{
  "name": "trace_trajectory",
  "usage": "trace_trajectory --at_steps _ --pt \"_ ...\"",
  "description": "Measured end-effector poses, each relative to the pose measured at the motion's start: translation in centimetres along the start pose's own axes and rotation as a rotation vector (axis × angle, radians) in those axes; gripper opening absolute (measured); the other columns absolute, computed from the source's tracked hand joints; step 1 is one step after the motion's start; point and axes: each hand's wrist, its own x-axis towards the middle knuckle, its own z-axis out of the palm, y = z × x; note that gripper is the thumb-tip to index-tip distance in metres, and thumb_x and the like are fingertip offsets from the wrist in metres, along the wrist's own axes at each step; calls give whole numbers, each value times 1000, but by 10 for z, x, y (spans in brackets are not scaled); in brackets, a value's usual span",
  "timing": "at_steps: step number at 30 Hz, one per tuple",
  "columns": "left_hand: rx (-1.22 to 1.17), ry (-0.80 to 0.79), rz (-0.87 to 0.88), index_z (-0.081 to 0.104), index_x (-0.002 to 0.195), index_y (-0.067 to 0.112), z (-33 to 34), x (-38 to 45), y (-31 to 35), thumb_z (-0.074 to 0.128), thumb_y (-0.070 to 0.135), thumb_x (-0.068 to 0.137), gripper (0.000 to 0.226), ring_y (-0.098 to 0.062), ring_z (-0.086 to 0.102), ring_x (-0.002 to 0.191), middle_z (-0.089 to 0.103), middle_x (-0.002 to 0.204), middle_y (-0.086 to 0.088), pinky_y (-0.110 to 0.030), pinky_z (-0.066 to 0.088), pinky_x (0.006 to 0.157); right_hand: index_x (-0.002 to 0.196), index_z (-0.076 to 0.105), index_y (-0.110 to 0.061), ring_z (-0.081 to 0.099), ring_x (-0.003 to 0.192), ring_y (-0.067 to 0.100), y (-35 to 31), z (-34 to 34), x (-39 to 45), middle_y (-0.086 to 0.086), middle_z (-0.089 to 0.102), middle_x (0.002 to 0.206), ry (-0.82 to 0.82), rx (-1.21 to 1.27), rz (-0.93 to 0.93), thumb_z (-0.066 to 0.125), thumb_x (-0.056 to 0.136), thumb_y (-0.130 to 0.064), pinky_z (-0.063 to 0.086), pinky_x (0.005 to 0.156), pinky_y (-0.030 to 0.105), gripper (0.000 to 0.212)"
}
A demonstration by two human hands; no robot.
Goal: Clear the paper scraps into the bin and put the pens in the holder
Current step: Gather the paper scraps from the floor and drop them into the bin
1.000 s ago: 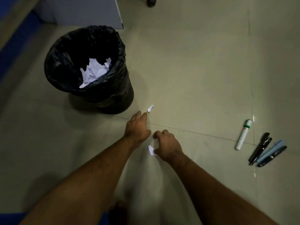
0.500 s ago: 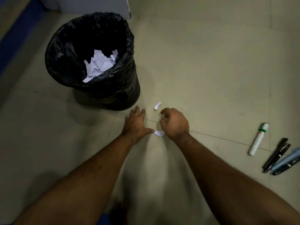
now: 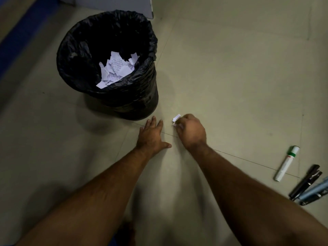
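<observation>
A black bag-lined bin point(image 3: 149, 82) stands on the floor at upper left, with torn white paper scraps point(image 3: 116, 68) inside. My right hand point(image 3: 190, 131) is closed over small white paper scraps point(image 3: 176, 118) on the floor just right of the bin's base; one scrap sticks out past the fingertips. My left hand point(image 3: 150, 137) rests flat on the floor beside it, fingers spread, holding nothing. A white marker with a green band point(image 3: 286, 164) and several dark and blue pens point(image 3: 308, 185) lie on the floor at the right edge. No pen holder is in view.
A grey cabinet or panel corner point(image 3: 124, 4) stands behind the bin. A blue strip point(image 3: 19, 32) runs along the floor at far left. Pale floor tiles point(image 3: 239, 77) spread to the right of the bin.
My right hand moved forward from the near scrap, which is no longer seen on the floor, to the farther scrap by the bin. My left hand stayed flat on the floor.
</observation>
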Motion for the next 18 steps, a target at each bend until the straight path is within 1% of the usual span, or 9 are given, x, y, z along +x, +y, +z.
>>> trace_trajectory --at_steps 2,4,6,8,12,15,18 --pt "-1 10 -3 7 156 23 0 -1 0 71 63 73 112 -27 -1 151 -6 164 -7 -48 13 121 109 72 -18 57 108 26 -7 1 16 6 62 121 0 -3 -43 56 93 -26 49 82 31 24" --pt "-3 -3 4 7 156 23 0 0 1 71 62 74 112 -27 -2 151 -6 164 -7 -48 13 121 120 67 -19 52 117 28 -8 10 20 7 56 135 -51 -111 -79 51 96 -26 49 92 35 30" --pt "-6 -2 0 6 156 23 0 0 1 71 61 74 111 -27 -2 151 -6 164 -7 -48 13 121 127 64 -21 50 119 28 -6 18 20 5 54 139 -71 -180 -111 48 98 -27 49 95 37 33" --pt "-14 0 -7 6 156 23 0 -1 2 71 61 74 111 -26 -3 151 -6 164 -7 -49 13 121 124 65 -21 51 115 27 -6 17 24 4 57 135 -60 -168 -112 49 98 -25 51 91 37 32" --pt "-8 -7 -3 5 156 24 0 0 1 71 62 74 112 -26 -3 151 -7 164 -7 -49 13 121 114 71 -20 58 101 26 -5 15 34 5 65 114 -44 -188 -156 52 96 -22 52 79 34 26" --pt "-11 -5 -10 4 156 24 0 1 1 71 62 74 113 -26 -4 152 -7 164 -6 -49 13 121 111 70 -15 60 97 28 -7 15 34 10 66 105 -68 -160 -108 49 97 -18 49 78 33 26" --pt "-31 -8 -10 5 156 25 2 1 1 73 60 73 113 -25 -3 152 -7 165 -5 -48 12 121 108 71 -13 62 93 30 -4 16 29 11 68 102 -76 -117 -82 51 94 -18 47 76 32 24"
